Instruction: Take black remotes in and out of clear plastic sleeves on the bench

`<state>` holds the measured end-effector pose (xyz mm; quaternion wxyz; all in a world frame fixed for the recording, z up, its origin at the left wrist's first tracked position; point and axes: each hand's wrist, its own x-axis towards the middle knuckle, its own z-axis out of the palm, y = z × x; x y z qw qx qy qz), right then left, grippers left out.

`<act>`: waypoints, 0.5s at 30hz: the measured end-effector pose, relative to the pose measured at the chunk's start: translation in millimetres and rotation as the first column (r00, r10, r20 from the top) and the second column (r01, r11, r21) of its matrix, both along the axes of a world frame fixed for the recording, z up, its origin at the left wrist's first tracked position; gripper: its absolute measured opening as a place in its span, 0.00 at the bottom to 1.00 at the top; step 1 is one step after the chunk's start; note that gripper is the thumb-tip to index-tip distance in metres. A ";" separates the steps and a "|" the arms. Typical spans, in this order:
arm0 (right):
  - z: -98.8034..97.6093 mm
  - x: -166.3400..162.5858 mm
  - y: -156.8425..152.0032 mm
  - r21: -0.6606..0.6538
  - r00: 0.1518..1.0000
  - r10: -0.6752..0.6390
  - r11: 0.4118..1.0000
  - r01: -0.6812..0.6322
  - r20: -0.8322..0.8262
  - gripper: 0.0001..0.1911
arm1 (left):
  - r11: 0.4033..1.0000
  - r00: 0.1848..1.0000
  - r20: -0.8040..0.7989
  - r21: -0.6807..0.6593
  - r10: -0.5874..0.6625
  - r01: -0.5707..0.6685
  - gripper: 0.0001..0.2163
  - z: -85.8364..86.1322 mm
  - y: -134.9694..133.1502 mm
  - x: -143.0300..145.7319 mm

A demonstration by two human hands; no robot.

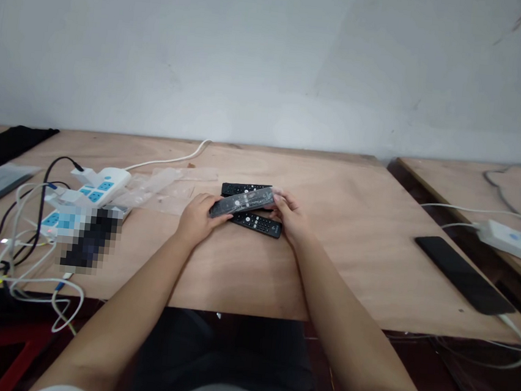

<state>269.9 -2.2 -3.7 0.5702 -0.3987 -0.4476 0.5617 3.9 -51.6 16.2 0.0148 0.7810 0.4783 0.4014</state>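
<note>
Between both hands is a black remote control (pixel 245 202) in a clear plastic sleeve, tilted with its right end farther away. My left hand (pixel 197 219) is closed on its left end, thumb along the near edge. The fingers of my right hand (pixel 290 215) pinch the other end, where the sleeve shows. Under and behind it lies a second black remote (pixel 238 188), partly covered. A third remote (pixel 262 224) with rows of buttons rests on the wooden table (pixel 244 274), nearer to me, its left part hidden.
Left of my hands lie clear plastic bags (pixel 160 187), a white power strip (pixel 113 181) with plugs and tangled cables (pixel 18 264), and a blurred-out dark device (pixel 93 241). A black phone (pixel 462 273) with a white cable lies at the right. Another power strip (pixel 516 242) sits beyond it.
</note>
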 end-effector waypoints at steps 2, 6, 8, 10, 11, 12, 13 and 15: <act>0.1 -0.3 -0.1 0.016 1.000 0.004 1.000 -0.003 -0.017 0.24 | 1.000 1.000 0.004 -0.005 -0.002 0.002 0.20 -0.7 0.4 -0.2; -0.7 0.2 0.9 0.036 0.997 -0.038 0.999 0.040 -0.064 0.22 | 1.000 1.000 -0.005 -0.025 -0.001 0.001 0.21 -3.1 1.8 -0.3; -1.6 0.5 1.8 0.032 0.996 -0.049 0.998 0.052 -0.079 0.23 | 0.999 1.000 -0.018 -0.033 0.002 -0.002 0.20 -3.5 1.9 0.0; -2.4 0.6 2.4 0.024 0.994 -0.048 0.998 0.051 -0.101 0.25 | 0.999 1.000 -0.027 -0.037 0.010 -0.011 0.20 -3.2 1.4 0.8; -2.6 0.5 2.6 0.026 0.992 -0.048 0.998 0.051 -0.115 0.25 | 0.999 1.000 -0.029 -0.037 0.013 -0.014 0.20 -2.8 1.0 1.2; -2.6 0.3 2.6 0.034 0.991 -0.048 0.998 0.053 -0.129 0.26 | 0.999 0.999 -0.030 -0.039 0.015 -0.016 0.20 -2.4 0.6 1.6; -2.5 0.1 2.5 0.044 0.989 -0.048 0.997 0.055 -0.140 0.27 | 0.999 0.999 -0.031 -0.040 0.017 -0.018 0.20 -2.0 0.3 2.0; -1.7 -0.1 2.3 0.065 0.986 -0.053 0.996 0.064 -0.159 0.28 | 0.999 0.999 -0.030 -0.039 0.022 -0.023 0.20 -1.8 -0.1 2.5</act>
